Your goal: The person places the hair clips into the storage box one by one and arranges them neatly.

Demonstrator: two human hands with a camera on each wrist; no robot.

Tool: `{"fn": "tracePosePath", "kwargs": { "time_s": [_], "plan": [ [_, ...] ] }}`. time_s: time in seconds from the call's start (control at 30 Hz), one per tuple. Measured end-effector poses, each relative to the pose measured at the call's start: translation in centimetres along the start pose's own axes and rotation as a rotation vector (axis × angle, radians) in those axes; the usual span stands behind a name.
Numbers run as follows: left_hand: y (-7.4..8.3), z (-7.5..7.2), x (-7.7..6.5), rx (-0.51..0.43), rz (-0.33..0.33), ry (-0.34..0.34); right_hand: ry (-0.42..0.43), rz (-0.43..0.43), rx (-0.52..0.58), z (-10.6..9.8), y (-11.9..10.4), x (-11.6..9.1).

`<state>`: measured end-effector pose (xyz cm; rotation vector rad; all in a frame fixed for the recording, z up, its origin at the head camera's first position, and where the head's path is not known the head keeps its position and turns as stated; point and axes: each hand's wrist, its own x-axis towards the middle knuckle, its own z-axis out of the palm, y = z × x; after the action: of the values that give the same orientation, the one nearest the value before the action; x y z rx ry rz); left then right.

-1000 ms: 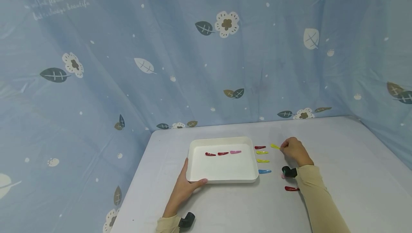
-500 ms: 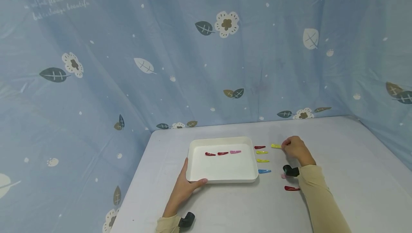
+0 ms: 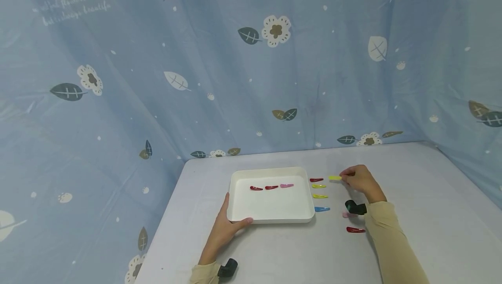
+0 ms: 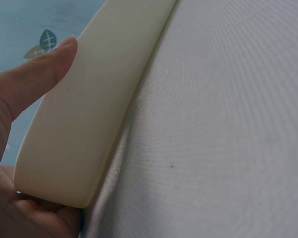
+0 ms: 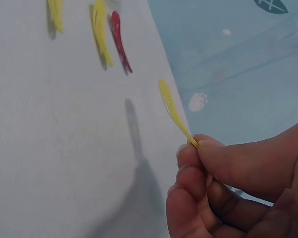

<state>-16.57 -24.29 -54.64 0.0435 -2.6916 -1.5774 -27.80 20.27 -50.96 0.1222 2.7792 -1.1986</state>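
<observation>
My right hand [image 3: 358, 179] pinches a yellow snap hair clip [image 5: 169, 105] by its narrow end, between thumb and fingertips. In the right wrist view the clip is raised off the table, its shadow falling apart from it. My left hand [image 3: 224, 231] grips the near left corner of a white tray [image 3: 270, 215], thumb along the front wall and fingers at the left side. In the left wrist view the thumb [image 4: 49, 67] lies against the wall, with other fingers curled by the corner. Two red hair clips [image 3: 256, 188] and a pink hair clip [image 3: 286, 185] lie in a row inside the tray.
Right of the tray lie a red clip [image 3: 316, 180], two yellow clips [image 3: 320, 196] and a blue clip [image 3: 322, 209]. Nearer my right sleeve are a partly hidden pink clip [image 3: 347, 215] and another red clip [image 3: 355, 230]. A blue patterned curtain [image 3: 251, 79] hangs behind the white table [image 3: 298, 253].
The yellow clip, pinched in my right hand, has swung from slanted to nearly level in the head view and shifted slightly left in the last half second. My left hand and the tray stay put.
</observation>
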Motion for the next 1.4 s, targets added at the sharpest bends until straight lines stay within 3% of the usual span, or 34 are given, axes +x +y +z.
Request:
{"fn": "tracePosePath", "kwargs": {
  "time_s": [0.33,0.93,1.4],
  "plan": [
    [-0.1,0.0,0.1,-0.009,0.004,-0.005,-0.025,0.04,0.071,-0.1,-1.0,-0.5],
    [0.1,-0.3,-0.1,-0.007,-0.017,0.002,-0.064,0.007,0.21,-0.2,-2.4,-1.0],
    [-0.1,0.1,0.0,-0.013,0.04,0.003,-0.104,-0.024,0.257,-0.2,-3.9,-1.9]
  ]
}}
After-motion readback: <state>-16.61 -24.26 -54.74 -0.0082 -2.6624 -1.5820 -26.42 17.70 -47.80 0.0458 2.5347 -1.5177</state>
